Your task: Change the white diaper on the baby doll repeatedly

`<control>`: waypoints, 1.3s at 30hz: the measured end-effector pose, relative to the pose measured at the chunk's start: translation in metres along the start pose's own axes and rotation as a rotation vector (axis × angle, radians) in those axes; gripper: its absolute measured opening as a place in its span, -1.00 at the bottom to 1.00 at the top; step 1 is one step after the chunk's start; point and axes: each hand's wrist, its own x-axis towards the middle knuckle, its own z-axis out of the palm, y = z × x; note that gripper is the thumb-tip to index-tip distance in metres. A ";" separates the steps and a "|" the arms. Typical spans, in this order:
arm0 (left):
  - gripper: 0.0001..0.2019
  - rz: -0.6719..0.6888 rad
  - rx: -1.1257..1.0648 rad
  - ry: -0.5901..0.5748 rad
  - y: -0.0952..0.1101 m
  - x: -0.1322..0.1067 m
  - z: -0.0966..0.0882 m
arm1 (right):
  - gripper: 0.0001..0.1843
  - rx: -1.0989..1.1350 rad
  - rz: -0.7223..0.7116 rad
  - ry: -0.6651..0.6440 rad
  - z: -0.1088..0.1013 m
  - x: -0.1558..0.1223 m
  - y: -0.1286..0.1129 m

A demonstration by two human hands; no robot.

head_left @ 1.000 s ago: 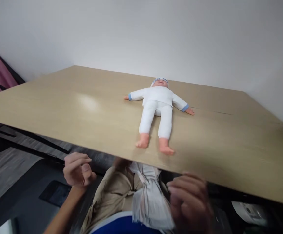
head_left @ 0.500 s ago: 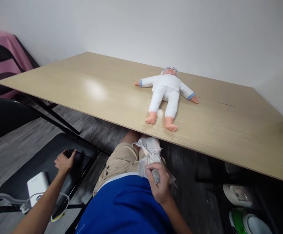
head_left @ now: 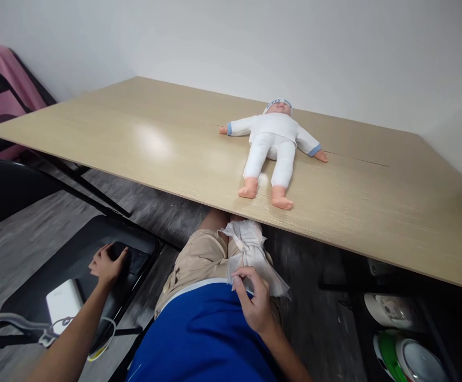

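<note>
My left hand is over the black chair seat, thumb and fingers apart, at the left edge of a flat dark object that I cannot make out well against the seat. My right hand is above my lap, thumb and index fingertips close together. It is by a crumpled white diaper with thin see-through edges, lying on my thigh; whether the fingertips pinch its edge I cannot tell. A baby doll in white clothes with blue cuffs lies on its back on the table, feet towards me.
On the chair at my left lies a white power bank with cables. The table's front edge crosses above my knees. Round containers, one green and white, stand below at the right. Pink cloth covers something at the back left.
My view has shifted slightly. My right hand has moved a little left and its fingertips remain close together. My left hand stays by the dark object, which shows more clearly. The doll has not moved.
</note>
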 end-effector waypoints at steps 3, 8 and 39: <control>-0.26 0.004 -0.003 -0.002 0.000 0.000 0.000 | -0.82 0.013 0.008 0.001 0.001 0.001 0.001; -0.25 -0.011 -0.007 0.006 0.002 0.000 0.000 | -0.83 0.039 0.027 -0.007 0.001 0.002 0.001; -0.19 -0.039 -0.021 0.010 -0.006 0.005 0.007 | -0.79 -0.002 0.079 -0.099 0.006 0.005 0.002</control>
